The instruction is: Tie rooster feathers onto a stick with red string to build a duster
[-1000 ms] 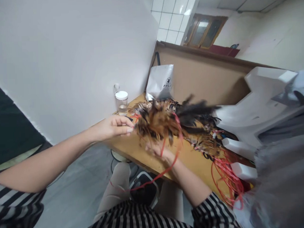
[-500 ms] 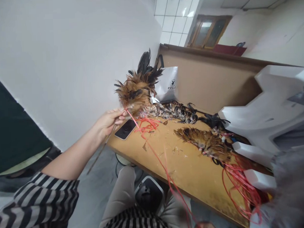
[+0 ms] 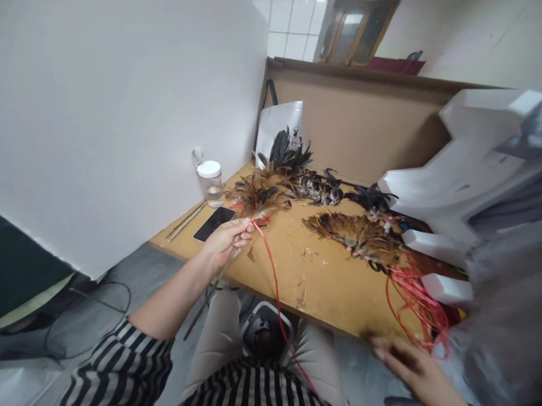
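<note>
My left hand (image 3: 230,240) is closed round the thin stick of a feather duster (image 3: 264,194), pinching it where the feathers meet the stick. Brown feathers fan out past my fingers, with long black ones at the far end. Below the hand, the bare stick (image 3: 199,312) slants down over the table's front edge. Red string (image 3: 273,268) runs from my left fingertips over the edge and down across my lap. At the lower right, my right hand (image 3: 407,364) is near the table's front edge, its fingers smeared by motion. Whether it holds anything cannot be made out.
On the table (image 3: 274,286) lie a phone (image 3: 213,223), a lidded jar (image 3: 211,184), thin sticks (image 3: 187,219), a bunch of brown feathers (image 3: 354,235) and a red string bundle (image 3: 416,298). Behind stands a silver bag (image 3: 272,123); white foam (image 3: 434,185) is at right.
My left hand has moved right and lower with the duster, uncovering the jar and sticks. My right hand has let go of the red string and moved up and right; the string now hangs slack.
</note>
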A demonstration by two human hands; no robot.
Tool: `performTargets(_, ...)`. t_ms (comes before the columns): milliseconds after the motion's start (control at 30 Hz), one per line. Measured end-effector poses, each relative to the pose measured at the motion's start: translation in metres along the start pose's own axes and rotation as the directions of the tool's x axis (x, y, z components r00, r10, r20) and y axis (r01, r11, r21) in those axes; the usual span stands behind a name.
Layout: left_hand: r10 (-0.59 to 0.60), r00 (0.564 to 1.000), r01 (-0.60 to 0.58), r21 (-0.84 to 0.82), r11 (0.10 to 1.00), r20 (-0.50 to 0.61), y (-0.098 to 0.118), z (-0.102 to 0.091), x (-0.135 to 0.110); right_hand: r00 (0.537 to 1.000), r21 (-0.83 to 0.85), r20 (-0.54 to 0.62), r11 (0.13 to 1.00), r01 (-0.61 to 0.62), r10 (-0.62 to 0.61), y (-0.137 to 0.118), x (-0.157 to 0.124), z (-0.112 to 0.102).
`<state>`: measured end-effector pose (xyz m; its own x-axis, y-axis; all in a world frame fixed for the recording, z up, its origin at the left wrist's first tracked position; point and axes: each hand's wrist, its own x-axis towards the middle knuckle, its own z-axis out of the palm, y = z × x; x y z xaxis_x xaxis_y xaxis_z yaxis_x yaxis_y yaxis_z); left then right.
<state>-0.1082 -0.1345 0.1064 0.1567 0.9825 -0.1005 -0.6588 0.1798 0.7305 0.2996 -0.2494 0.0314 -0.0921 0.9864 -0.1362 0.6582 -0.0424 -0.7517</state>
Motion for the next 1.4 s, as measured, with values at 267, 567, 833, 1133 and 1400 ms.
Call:
performTargets(267,0.011,1.000,-0.010,0.063,0.998,-0.015,-0.072,0.027,-0.004,0.956,0.660,-0.019,0.714,0.232,-0.293,-0.157,0.101,0.083)
performTargets(567,0.127,0.970,-0.076,0.237,0.969,-0.208,-0.107,0.018,0.001,0.994,0.786,-0.056,0.610,0.104,-0.098,-0.144,0.138,0.141)
performTargets(833,0.256,0.915,-0.175,0.266,0.948,-0.312,-0.134,0.014,0.007,0.983,0.790,-0.182,0.593,0.157,-0.018,-0.130,0.131,0.163)
performTargets(1133,0.608,0.788,-0.393,0.682,0.617,-0.096,-0.138,0.002,0.018,0.993,0.865,-0.112,0.496,0.079,0.037,-0.142,0.145,0.162)
performTargets(1400,0.710,0.672,-0.447,0.880,0.161,0.211,-0.140,0.009,0.015,0.992,0.959,-0.025,0.282,-0.012,0.126,-0.139,0.143,0.155)
